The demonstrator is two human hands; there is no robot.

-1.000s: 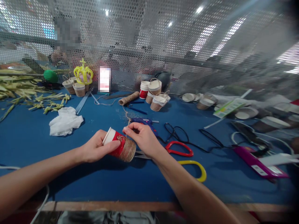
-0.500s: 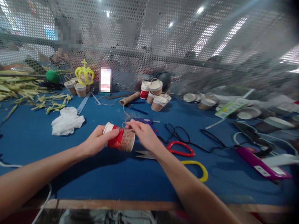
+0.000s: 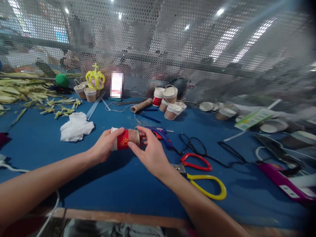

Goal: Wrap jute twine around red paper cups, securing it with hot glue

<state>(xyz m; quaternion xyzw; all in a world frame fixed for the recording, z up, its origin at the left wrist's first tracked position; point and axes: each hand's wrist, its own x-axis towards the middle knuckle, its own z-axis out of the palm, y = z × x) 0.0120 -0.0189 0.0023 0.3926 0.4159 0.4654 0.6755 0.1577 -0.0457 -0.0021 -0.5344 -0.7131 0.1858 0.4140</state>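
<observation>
Red cup (image 3: 122, 142): held on its side above the table (image 3: 138, 194), between both hands, its white rim end turned left and its base turned right.
Twine wrap (image 3: 134, 136): wound in close turns round the base end; the middle is left red, with gold marks.
Left hand (image 3: 105, 145): closed round the rim end, thumb laid along the upper side.
Right hand (image 3: 151, 151): curled about the wrapped end, thumb pressed to the near side, forefinger set at the base's upper edge; whether twine is pinched by the hidden fingers cannot be told.
Handling: judged light and thin-walled, easily dented if squeezed; best held by the firmer rim or base, with only slight pressure on the middle. The twine should be rough and grippy, though loose turns could be slid off the narrow end.
Strand (image 3: 135, 118): run from the spool (image 3: 141, 105) down towards the right forefinger.
Glue gun (image 3: 161, 133): laid just beyond the right hand.
Scissors (image 3: 182, 169): laid near the right forearm, blades partly hidden by it.
Tissue (image 3: 76, 127): left crumpled beyond the left forearm.
Small baskets (image 3: 170, 95): grouped behind the spool, to its right.
</observation>
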